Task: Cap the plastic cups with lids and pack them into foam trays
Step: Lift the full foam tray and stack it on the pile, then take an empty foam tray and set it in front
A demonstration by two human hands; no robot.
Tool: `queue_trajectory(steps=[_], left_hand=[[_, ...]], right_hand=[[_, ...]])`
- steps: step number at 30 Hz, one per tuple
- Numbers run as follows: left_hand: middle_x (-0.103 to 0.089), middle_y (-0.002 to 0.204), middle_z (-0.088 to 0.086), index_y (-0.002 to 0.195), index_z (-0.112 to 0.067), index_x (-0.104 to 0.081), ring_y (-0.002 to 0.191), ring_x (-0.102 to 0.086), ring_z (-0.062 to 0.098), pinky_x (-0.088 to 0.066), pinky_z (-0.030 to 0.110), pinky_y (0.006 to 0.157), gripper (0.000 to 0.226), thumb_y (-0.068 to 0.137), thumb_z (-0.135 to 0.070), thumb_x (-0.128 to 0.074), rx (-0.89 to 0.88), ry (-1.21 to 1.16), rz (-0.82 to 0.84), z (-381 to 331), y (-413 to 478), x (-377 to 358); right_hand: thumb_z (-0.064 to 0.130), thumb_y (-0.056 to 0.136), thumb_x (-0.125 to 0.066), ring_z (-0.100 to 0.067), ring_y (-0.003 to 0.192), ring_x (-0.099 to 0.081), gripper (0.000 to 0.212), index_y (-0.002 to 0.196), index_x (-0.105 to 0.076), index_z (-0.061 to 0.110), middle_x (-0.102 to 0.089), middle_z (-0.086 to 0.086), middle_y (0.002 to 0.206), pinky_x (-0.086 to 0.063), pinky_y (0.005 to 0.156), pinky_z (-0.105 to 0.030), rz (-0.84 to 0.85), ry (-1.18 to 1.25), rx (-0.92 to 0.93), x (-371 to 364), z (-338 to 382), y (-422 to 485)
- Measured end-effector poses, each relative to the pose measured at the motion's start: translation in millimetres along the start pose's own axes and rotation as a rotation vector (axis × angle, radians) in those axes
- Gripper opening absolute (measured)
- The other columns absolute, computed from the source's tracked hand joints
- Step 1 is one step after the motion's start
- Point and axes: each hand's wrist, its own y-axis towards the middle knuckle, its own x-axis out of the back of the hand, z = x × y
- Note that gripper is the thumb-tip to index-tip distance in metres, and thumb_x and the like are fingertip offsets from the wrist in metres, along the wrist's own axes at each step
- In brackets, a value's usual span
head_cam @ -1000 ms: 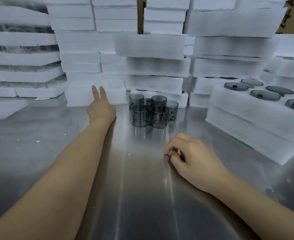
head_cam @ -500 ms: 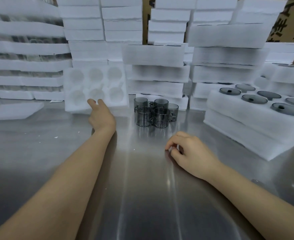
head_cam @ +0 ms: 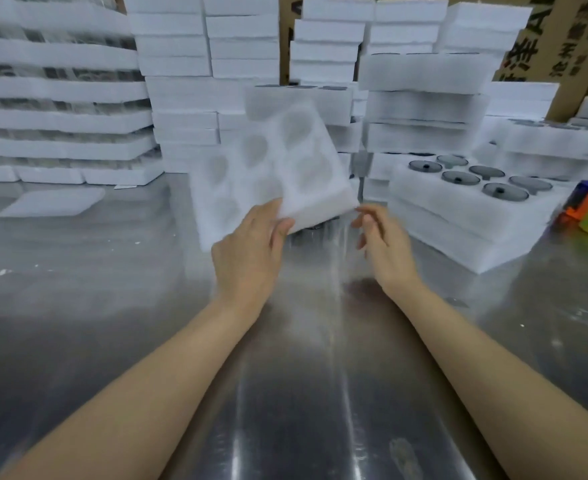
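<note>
One foam tray (head_cam: 320, 197), tilted over the bench (head_cam: 112, 306): our left hand (head_cam: 251, 251) grips its edge; our right hand (head_cam: 382, 244), fingers slack, holds nothing.

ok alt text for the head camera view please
A left hand holds a tilted, empty six-pocket foam tray at a steel table, the right hand open beside it. A filled tray of lidded cups sits at right, foam stacks behind.

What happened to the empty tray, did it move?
Yes. The left hand has pulled the empty tray off the back stacks, rightward and nearer, toward the filled tray.
</note>
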Motion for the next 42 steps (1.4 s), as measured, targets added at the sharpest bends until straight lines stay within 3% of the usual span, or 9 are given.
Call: queue_trajectory(steps=[7,11,17,22,26,31,33,38,42], left_hand=[[-0.066,0.113,-0.003,0.118,-0.023,-0.061,0.099,-0.062,0.029,-0.039,0.034,0.071,0.041,0.097,-0.052,-0.041,-0.105,0.265,0.326,-33.2,12.1,18.1],[-0.071,0.073,-0.001,0.086,-0.025,-0.074,0.069,-0.066,0.028,-0.035,0.026,0.058,0.045,0.091,-0.052,-0.038,-0.123,0.070,0.033,-38.0,14.5,35.9],[-0.067,0.098,-0.011,0.089,-0.030,-0.065,0.078,-0.057,0.008,-0.039,0.027,0.069,0.028,0.088,-0.034,-0.037,0.431,-0.376,-0.188,24.8,45.0,32.1],[-0.067,0.097,-0.001,0.098,-0.020,-0.064,0.085,-0.062,0.013,-0.046,0.025,0.076,0.011,0.094,-0.020,-0.053,0.873,-1.025,0.301,66.4,39.3,15.0],[-0.075,0.090,-0.011,0.111,-0.027,-0.062,0.078,-0.071,0.006,-0.053,0.014,0.061,0.035,0.090,-0.002,-0.050,0.813,-1.044,0.516,71.6,40.1,8.3],[-0.075,0.097,-0.008,0.115,-0.023,-0.062,0.081,-0.071,0.008,-0.054,0.015,0.064,0.046,0.087,0.007,-0.042,0.784,-1.080,0.548,78.7,45.4,8.0],[-0.074,0.098,-0.008,0.115,-0.022,-0.063,0.081,-0.071,0.008,-0.054,0.016,0.063,0.049,0.086,0.009,-0.039,0.749,-1.056,0.603,77.3,45.6,8.2],[-0.074,0.101,-0.007,0.115,-0.022,-0.063,0.082,-0.071,0.010,-0.056,0.019,0.065,0.054,0.085,0.013,-0.034,0.700,-1.074,0.706,74.3,46.1,5.7],[-0.074,0.100,-0.009,0.115,-0.022,-0.063,0.080,-0.070,0.010,-0.056,0.019,0.064,0.056,0.084,0.014,-0.032,0.693,-1.091,0.729,73.7,45.9,4.2]], right_hand=[[0.019,0.100,-0.033,-0.011,0.069,-0.053,0.028,0.104,-0.061,0.017,-0.057,0.003,0.092,-0.043,0.056,-0.020,-0.287,0.262,-0.401,26.9,-17.8,23.4],[0.023,0.095,-0.040,-0.014,0.066,-0.054,0.025,0.091,-0.065,0.020,-0.062,0.001,0.087,-0.043,0.051,-0.022,-0.233,0.322,-0.513,28.3,-28.6,29.6],[0.016,0.099,-0.044,-0.013,0.069,-0.055,0.019,0.097,-0.063,0.018,-0.060,-0.001,0.088,-0.044,0.064,-0.025,-0.019,0.032,-0.335,16.5,-39.3,29.2],[0.006,0.096,-0.050,-0.013,0.083,-0.050,0.026,0.120,-0.060,0.007,-0.053,-0.010,0.115,-0.037,0.067,-0.011,0.118,-0.310,-0.103,8.0,-44.0,41.4],[-0.010,0.089,-0.047,-0.021,0.097,-0.052,0.039,0.123,-0.058,0.006,-0.047,-0.011,0.124,-0.042,0.091,-0.020,0.191,-0.264,-0.021,2.9,-47.9,52.2],[-0.010,0.086,-0.050,-0.010,0.079,-0.049,0.044,0.117,-0.060,0.020,-0.046,-0.001,0.115,-0.040,0.065,-0.002,0.196,-0.188,-0.046,1.3,-58.1,71.3],[-0.002,0.089,-0.056,-0.014,0.081,-0.050,0.037,0.121,-0.060,0.014,-0.044,-0.008,0.120,-0.044,0.070,-0.007,0.220,-0.113,-0.085,-0.2,-58.7,77.5],[0.015,0.091,-0.064,-0.028,0.102,-0.056,0.066,0.148,-0.031,0.014,-0.028,-0.006,0.153,-0.044,0.096,-0.037,0.506,-0.467,0.198,-9.2,-62.1,84.3],[0.019,0.092,-0.063,-0.024,0.107,-0.055,0.063,0.148,-0.033,0.017,-0.036,0.001,0.145,-0.043,0.097,-0.034,0.487,-0.452,0.204,-13.0,-64.7,87.4]])
